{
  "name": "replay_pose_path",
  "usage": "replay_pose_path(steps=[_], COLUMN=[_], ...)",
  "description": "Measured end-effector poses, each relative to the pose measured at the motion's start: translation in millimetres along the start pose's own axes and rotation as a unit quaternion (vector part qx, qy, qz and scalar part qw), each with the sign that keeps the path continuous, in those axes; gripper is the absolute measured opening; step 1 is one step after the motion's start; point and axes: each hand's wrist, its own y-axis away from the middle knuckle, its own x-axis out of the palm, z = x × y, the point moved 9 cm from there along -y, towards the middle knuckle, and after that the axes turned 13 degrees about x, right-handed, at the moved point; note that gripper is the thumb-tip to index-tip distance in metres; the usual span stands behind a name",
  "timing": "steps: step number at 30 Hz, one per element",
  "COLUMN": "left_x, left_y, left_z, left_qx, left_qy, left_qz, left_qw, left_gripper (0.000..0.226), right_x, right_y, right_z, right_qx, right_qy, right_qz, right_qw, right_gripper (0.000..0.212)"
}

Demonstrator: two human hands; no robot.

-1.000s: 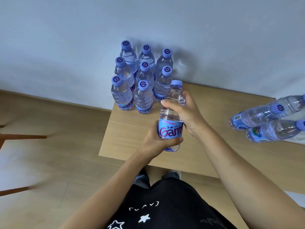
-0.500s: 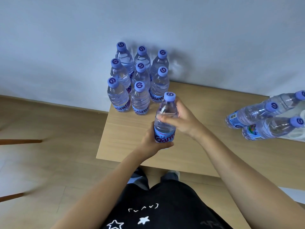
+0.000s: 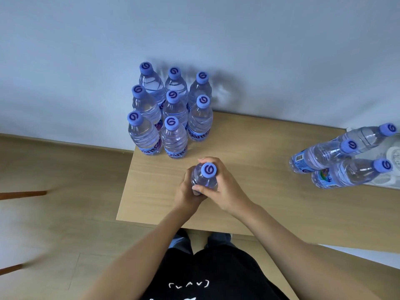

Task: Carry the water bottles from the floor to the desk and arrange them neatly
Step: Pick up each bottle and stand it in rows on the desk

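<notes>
Bottles [image 3: 171,109] are standing eight strong in a block at the desk's [image 3: 259,148] back left corner, with a gap at the front right of that block. I am holding a ninth bottle [image 3: 204,177] upright over the desk in front of that block, my left hand [image 3: 187,191] curling round its body and my right hand [image 3: 220,187] wrapping its shoulder. I judge I am placing it now; next it needs sliding forward beside the front pair, snug and straight. Three more bottles [image 3: 337,156] are waiting at the right.
</notes>
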Motion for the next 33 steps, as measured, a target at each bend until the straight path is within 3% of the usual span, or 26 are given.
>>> replay_pose_path(steps=[9, 13, 20, 26, 33], left_x=[-3.7, -7.7, -13.5, -13.2, -9.5], left_y=[-26.1, -43.1, -46.5, -52.5, -52.8], left_z=[-6.4, -13.5, -1.2, 0.6, 2.8], left_qx=[0.025, 0.043, -0.09, -0.125, -0.138], left_qy=[-0.081, -0.117, -0.1, -0.039, -0.021], left_qz=[-0.031, -0.076, -0.204, -0.301, -0.313], left_qw=[0.996, 0.989, 0.97, 0.945, 0.939], left_gripper=[0.068, 0.063, 0.043, 0.035, 0.04], right_x=[-4.6, -13.6, -21.7, -21.5, -21.0], right_y=[-26.9, -47.0, -71.9, -89.7, -93.5], right_z=[6.0, 13.4, 27.9, 28.8, 25.1], right_qx=[-0.032, -0.062, -0.101, -0.084, -0.081], right_qy=[0.035, 0.078, 0.143, 0.149, 0.145], right_qz=[0.008, -0.029, -0.067, -0.048, -0.039], right_qw=[0.999, 0.995, 0.982, 0.984, 0.985], right_gripper=[0.063, 0.063, 0.064, 0.065, 0.068])
